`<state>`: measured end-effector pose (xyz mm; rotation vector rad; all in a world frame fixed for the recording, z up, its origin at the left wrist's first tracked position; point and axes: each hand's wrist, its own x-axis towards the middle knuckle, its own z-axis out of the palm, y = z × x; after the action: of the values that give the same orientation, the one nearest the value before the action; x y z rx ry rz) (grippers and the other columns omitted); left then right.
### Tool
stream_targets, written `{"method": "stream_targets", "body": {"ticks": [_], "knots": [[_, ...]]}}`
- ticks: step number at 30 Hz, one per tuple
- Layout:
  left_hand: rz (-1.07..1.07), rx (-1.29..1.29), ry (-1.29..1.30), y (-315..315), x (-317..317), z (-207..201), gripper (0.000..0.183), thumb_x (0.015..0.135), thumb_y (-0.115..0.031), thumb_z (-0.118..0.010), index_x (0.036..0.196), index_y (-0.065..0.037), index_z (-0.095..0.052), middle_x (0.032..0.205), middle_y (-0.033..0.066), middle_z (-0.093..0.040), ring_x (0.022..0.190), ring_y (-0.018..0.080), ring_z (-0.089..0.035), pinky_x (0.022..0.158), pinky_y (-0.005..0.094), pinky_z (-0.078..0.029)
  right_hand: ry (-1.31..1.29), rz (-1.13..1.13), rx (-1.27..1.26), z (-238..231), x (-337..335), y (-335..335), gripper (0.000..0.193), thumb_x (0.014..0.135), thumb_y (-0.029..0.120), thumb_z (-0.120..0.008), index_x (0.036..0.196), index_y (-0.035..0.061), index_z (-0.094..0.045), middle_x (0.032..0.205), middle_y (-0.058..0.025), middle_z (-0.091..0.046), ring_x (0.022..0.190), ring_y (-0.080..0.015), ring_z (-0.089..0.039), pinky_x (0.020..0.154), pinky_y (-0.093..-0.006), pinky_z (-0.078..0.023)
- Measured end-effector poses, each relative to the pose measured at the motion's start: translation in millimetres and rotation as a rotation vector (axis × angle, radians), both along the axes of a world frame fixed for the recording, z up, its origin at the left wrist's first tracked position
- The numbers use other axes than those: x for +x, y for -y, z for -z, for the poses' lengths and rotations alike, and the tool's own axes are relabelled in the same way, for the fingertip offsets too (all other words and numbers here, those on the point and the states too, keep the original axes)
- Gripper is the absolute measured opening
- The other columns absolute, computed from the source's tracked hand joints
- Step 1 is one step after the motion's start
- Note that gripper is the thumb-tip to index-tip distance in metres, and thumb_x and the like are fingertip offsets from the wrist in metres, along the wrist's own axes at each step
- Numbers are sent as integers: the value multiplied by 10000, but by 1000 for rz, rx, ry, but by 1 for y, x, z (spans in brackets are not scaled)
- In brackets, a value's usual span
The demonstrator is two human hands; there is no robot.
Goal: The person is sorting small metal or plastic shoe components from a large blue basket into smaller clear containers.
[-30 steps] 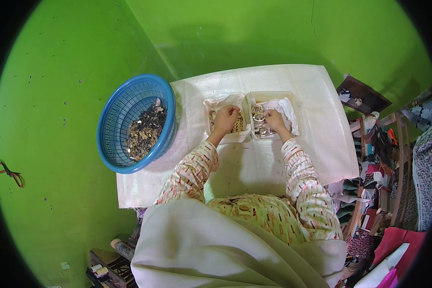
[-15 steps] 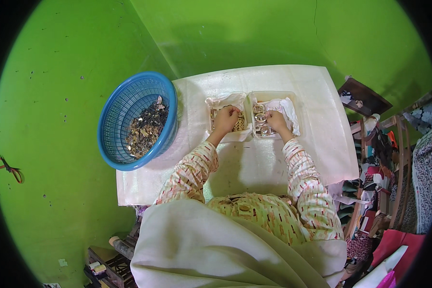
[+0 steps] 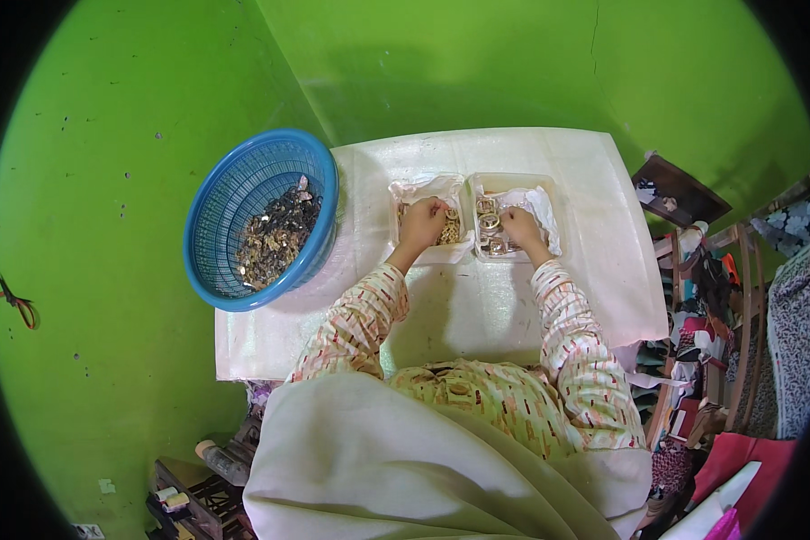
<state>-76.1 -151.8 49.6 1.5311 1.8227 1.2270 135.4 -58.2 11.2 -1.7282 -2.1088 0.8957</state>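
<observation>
Gold-coloured pieces [image 3: 450,232] lie in a paper-lined box [image 3: 469,200], buckle-like frames [image 3: 488,221] in the box beside it [image 3: 556,200], both nearer the tabletop's [image 3: 594,279] far edge. My left grip [image 3: 423,221] curls over the first, my right grip [image 3: 521,225] over the second; whether either pinches anything, I cannot tell. A blue basket [image 3: 283,136] of small dark and golden bits [image 3: 277,238] stands by the left edge.

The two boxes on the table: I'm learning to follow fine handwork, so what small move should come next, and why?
Probably the right hand should pinch one of the buckle-like pieces in the right box: its fingertips are right beside them, though whether they already hold one is unclear. The left hand is at the left box.
</observation>
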Motion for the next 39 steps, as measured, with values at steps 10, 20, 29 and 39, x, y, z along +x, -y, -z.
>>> {"method": "stream_targets", "body": {"ticks": [10,20,29,39], "knots": [[41,-7,35,55,-32,-9,159,730,-114,-585,853,-16,-611,759,98,-613,712,191,-576,683,284,-450,27,-40,436,-48,-68,70,255,778,230,-458,935,92,-605,1021,-106,-546,1010,-263,-472,834,-429,-347],[-80,385,-341,140,-110,-73,227,718,-100,-570,943,-68,-573,1088,159,-471,1044,333,-402,887,395,-327,-139,-303,689,-112,-207,162,291,782,179,-456,1048,96,-542,1244,-131,-396,1223,-279,-278,981,-475,-172],[-259,495,-432,239,-265,-115,151,695,-64,-557,845,-52,-572,1013,159,-497,973,344,-444,863,402,-348,-266,-533,802,-151,-376,250,233,790,176,-451,978,102,-568,1221,-115,-426,1200,-274,-321,977,-505,-173],[-279,327,-516,305,-390,-101,143,698,-102,-571,831,-49,-574,1022,138,-503,980,321,-442,858,384,-364,-121,-672,850,-137,-501,308,224,807,184,-443,966,100,-577,1184,-83,-465,1167,-246,-367,960,-538,-191]]}}
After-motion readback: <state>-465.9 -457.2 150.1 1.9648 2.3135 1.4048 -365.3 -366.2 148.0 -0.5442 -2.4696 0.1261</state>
